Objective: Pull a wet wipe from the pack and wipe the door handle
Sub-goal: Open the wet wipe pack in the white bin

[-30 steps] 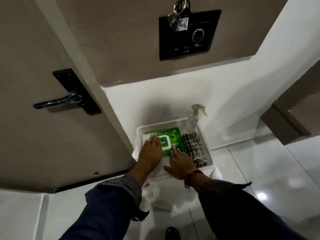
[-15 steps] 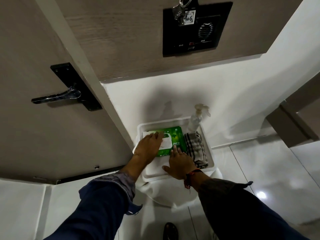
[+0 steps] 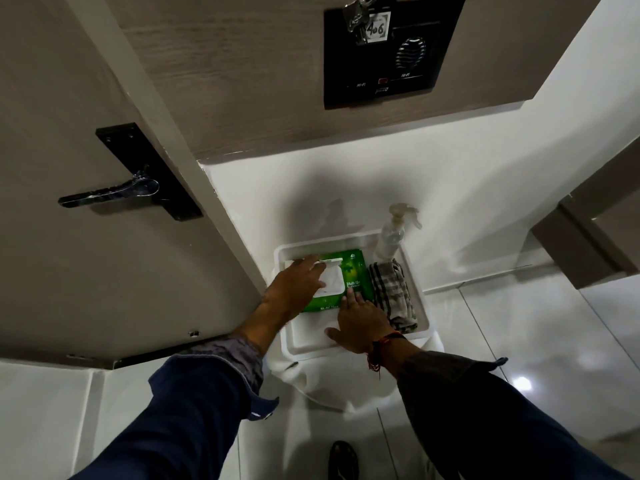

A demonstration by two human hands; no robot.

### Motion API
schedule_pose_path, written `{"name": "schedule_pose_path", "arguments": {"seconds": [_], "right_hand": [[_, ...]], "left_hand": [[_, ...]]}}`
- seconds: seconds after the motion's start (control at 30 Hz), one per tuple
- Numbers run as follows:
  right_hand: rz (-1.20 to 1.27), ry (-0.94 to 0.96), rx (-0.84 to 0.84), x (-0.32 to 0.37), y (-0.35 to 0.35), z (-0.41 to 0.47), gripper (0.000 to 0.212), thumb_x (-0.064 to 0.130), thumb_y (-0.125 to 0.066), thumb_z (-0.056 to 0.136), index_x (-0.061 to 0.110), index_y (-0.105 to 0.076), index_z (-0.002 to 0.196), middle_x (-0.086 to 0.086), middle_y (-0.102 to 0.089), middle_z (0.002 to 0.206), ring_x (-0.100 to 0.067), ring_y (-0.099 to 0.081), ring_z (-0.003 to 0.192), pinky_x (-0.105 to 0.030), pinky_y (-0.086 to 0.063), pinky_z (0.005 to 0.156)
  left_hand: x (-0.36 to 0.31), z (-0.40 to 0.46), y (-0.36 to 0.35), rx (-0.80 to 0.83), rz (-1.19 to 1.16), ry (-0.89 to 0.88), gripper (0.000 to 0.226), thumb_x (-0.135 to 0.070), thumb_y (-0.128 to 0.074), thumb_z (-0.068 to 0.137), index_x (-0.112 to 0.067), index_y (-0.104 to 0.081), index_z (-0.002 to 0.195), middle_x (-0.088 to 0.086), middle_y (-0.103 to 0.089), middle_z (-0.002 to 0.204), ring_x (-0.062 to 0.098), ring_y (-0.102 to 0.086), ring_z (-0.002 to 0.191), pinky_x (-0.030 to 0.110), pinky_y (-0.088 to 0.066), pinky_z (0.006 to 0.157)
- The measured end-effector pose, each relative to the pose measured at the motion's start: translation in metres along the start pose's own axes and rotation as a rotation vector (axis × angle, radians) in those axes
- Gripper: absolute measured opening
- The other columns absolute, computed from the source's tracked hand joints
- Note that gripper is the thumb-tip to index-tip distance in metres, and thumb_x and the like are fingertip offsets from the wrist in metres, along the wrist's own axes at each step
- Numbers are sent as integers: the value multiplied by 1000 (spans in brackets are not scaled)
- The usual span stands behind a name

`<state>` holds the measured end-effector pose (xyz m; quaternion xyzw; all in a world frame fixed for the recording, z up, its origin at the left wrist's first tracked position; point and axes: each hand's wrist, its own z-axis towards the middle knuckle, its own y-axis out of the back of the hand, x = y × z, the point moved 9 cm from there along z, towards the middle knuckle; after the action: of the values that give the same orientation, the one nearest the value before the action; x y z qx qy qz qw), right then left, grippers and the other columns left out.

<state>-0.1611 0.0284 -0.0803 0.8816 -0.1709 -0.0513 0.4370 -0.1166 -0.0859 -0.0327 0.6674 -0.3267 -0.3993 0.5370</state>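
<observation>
A green wet wipe pack (image 3: 356, 275) lies in a white tray (image 3: 346, 241) against the wall. Its white flip lid (image 3: 331, 279) is in the middle of the pack. My left hand (image 3: 294, 285) rests over the pack's left part with fingertips at the lid's far edge. My right hand (image 3: 360, 317) presses flat on the pack's near right corner, fingers spread. The black door handle (image 3: 107, 195) on its black plate sits on the grey door at upper left, away from both hands. No wipe is visible outside the pack.
A checked cloth (image 3: 393, 292) lies in the tray's right side, with a clear pump bottle (image 3: 391, 237) behind it. The tray rests on a white cloth (image 3: 332, 386). A black wall panel (image 3: 394, 46) with hanging keys is above. A dark shoe (image 3: 343, 460) stands on the tiled floor.
My left hand has slid off the lid toward its far left edge, uncovering the lid's white top. My right hand stayed pressed on the pack. The view shifted slightly downward.
</observation>
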Motion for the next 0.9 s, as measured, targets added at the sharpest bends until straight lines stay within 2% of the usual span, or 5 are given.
{"name": "schedule_pose_path", "arguments": {"seconds": [0.13,0.33,0.6,0.8,0.9], "right_hand": [[5,6,3,-1,-2,2,85,61,-36,106,3,-18,166,-20,-1,175,-36,-12,162,-49,-22,130],[24,5,-6,-2,1,2,90,60,-39,105,1,-10,166,-19,-2,175,-35,-13,162,-48,-22,130],[9,2,-8,-1,0,4,90,61,-38,105,2,-10,166,-19,-2,175,-35,-13,162,-48,-23,130],[-8,19,-7,3,5,3,83,60,-39,105,6,-20,165,-20,-5,175,-38,-19,160,-51,-30,127],[-4,29,29,2,9,1,74,56,-41,106,9,-29,163,-19,-6,175,-40,-22,159,-53,-33,123]], "left_hand": [[5,-1,25,-220,-215,129,28,-23,-63,99,-9,-63,124,9,-61,129,28,-65,109,40,-58,86],[12,2,13,-108,-300,219,46,-19,-74,90,-11,-58,133,8,-44,148,33,-60,121,43,-55,98],[15,11,11,-190,-126,310,13,-17,-61,100,-9,-65,109,9,-49,138,29,-63,109,47,-61,80],[3,7,15,-193,-43,68,18,-14,-60,98,-7,-67,113,19,-50,140,35,-53,123,47,-61,82],[-7,-4,25,-195,-16,-138,24,-7,-70,90,-5,-65,114,21,-65,119,38,-64,106,42,-56,81]]}}
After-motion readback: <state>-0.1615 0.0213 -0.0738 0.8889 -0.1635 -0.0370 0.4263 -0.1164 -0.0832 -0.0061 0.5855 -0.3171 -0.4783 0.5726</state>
